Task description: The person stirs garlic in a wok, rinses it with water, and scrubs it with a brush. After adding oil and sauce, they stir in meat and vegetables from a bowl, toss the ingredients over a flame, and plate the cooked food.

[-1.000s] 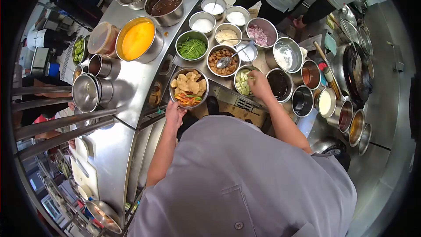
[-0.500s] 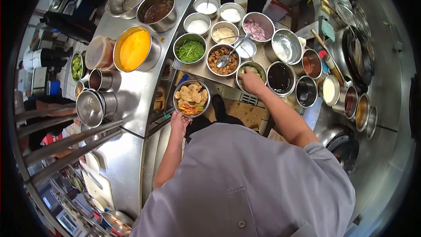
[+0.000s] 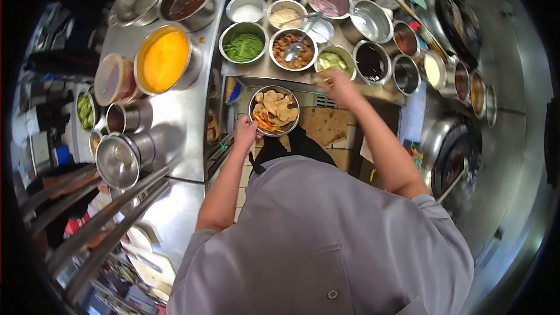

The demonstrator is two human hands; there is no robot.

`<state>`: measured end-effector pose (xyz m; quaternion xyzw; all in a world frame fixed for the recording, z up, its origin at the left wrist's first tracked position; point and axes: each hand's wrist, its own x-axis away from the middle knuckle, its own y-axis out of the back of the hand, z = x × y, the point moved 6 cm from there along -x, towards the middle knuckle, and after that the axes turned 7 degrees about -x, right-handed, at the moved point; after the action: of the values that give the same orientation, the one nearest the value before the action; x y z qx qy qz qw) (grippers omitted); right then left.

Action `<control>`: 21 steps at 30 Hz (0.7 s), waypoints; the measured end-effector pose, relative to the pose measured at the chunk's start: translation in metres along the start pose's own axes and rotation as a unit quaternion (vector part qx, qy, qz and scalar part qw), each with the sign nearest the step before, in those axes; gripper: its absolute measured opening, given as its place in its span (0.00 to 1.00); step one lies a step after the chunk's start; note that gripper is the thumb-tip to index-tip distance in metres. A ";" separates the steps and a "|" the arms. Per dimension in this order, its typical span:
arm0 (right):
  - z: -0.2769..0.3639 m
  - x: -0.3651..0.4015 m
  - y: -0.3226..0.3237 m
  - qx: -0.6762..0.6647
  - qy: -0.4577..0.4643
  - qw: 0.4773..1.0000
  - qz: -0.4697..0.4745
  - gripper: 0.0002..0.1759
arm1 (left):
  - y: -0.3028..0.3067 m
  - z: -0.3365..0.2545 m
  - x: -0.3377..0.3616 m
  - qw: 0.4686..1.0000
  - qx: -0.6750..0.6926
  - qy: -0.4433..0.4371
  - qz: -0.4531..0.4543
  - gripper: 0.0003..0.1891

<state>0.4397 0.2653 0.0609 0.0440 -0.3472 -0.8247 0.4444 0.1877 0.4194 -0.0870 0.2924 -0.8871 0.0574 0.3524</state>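
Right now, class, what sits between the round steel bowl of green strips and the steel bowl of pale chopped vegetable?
In the head view, a round steel bowl of brown chunks with a metal spoon in it.

Shiny smooth steel bowl, dull brushed-metal counter with soft sheen, matt grey cloth shirt.

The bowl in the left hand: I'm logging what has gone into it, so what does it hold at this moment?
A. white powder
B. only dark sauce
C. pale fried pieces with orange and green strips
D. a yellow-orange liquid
C: the bowl, gripped at its rim by the left hand, shows pale puffy fried pieces with orange and green strips along the side nearest that hand.
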 end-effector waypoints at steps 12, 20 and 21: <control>-0.056 0.269 0.106 -0.075 -0.196 0.911 -0.354 0.18 | -0.131 -0.051 0.042 0.961 -0.113 0.025 0.252 0.05; -0.154 0.556 0.137 0.120 -0.610 0.617 -0.482 0.33 | -0.265 -0.102 0.105 0.918 -0.068 -0.008 0.391 0.04; -0.181 0.564 0.128 0.094 -0.591 0.638 -0.485 0.28 | -0.281 -0.110 0.110 0.914 -0.037 -0.019 0.404 0.04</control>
<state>0.2595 -0.3086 0.1355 -0.2489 -0.5400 -0.7350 -0.3259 0.3462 0.1700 0.0384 -0.1034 -0.9375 0.1571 0.2929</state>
